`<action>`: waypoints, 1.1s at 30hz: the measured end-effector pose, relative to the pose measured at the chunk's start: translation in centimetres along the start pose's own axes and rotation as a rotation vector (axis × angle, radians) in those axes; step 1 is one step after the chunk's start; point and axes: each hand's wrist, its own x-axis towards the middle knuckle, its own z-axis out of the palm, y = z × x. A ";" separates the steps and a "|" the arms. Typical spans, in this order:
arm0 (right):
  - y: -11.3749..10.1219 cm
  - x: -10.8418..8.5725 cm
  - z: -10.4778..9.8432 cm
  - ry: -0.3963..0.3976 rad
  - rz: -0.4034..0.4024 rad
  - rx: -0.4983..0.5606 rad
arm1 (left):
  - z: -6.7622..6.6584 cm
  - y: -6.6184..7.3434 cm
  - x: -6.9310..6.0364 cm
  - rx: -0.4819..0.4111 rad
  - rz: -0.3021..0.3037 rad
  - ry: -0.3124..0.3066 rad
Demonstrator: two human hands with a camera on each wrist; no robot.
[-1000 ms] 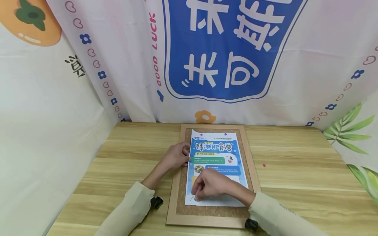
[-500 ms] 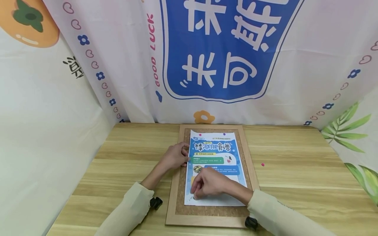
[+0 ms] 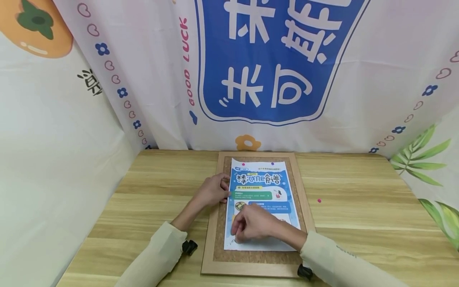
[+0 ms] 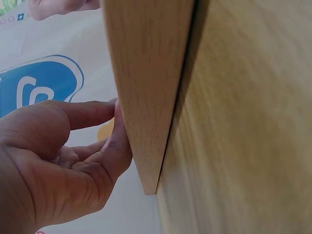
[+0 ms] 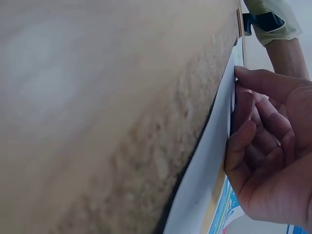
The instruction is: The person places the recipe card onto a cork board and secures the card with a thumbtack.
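Note:
A printed paper poster (image 3: 261,191) in blue and white lies on a cork board (image 3: 258,256) with a wooden frame. A pink pushpin (image 3: 243,164) and a purple pushpin (image 3: 272,164) sit at its top edge. My left hand (image 3: 213,189) rests over the frame's left side, its fingertips at the poster's left edge; in the left wrist view, its thumb and a finger come together beside the frame (image 4: 148,97). Near the poster's lower left corner, my right hand (image 3: 254,223) pinches a small dark pushpin, mostly hidden by the fingertips (image 5: 240,71).
A loose pink pushpin (image 3: 319,200) lies on the wooden table (image 3: 358,223), right of the board. Behind the table hangs a printed white curtain (image 3: 161,79) with a large blue panel. The poster's upper left corner curls up slightly.
Both hands keep nearly the same places on the board and poster. The head view has shifted very slightly.

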 end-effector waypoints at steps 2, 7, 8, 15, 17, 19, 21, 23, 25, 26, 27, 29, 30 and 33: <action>0.1 0.0 -0.1 -0.012 -0.010 0.000 | 0.0 -0.1 0.1 -0.005 -0.004 -0.005; 0.1 0.0 -0.3 -0.055 -0.057 -0.007 | 0.1 -0.2 0.2 -0.003 0.002 -0.002; 0.0 0.0 -0.3 -0.063 -0.064 -0.007 | 0.1 -0.2 0.2 0.000 0.004 -0.001; 0.0 -0.2 -0.5 -0.087 -0.086 -0.001 | 0.0 -0.1 0.2 0.010 0.006 0.001; 0.0 -0.4 -0.7 -0.088 -0.089 0.002 | 0.0 0.0 0.1 0.009 0.007 0.003; 0.0 -0.6 -0.9 -0.088 -0.091 -0.002 | 0.0 -0.1 0.1 0.008 0.009 0.003; 0.1 -1.0 -1.3 -0.080 -0.089 -0.008 | 0.1 -0.1 0.1 0.005 0.009 0.002; 0.4 -1.5 -1.7 -0.064 -0.082 -0.009 | 0.1 -0.1 0.1 0.001 0.009 0.003; 0.8 -2.2 -2.4 -0.041 -0.075 0.004 | 0.1 -0.1 0.1 0.000 0.011 0.004; 1.1 -2.7 -2.8 -0.024 -0.069 0.010 | 0.1 0.0 0.1 0.001 0.010 0.004; 1.4 -3.1 -3.3 -0.006 -0.065 0.018 | 0.1 0.1 0.1 0.003 0.009 0.003; 2.1 -4.1 -4.3 0.039 -0.045 0.024 | 0.1 0.1 0.1 0.008 0.010 0.002; 2.4 -4.7 -4.9 0.065 -0.032 0.023 | 0.0 0.1 0.1 0.010 0.009 0.001; 3.3 -6.3 -6.6 0.150 0.025 0.016 | 0.0 0.1 0.1 0.012 0.006 -0.003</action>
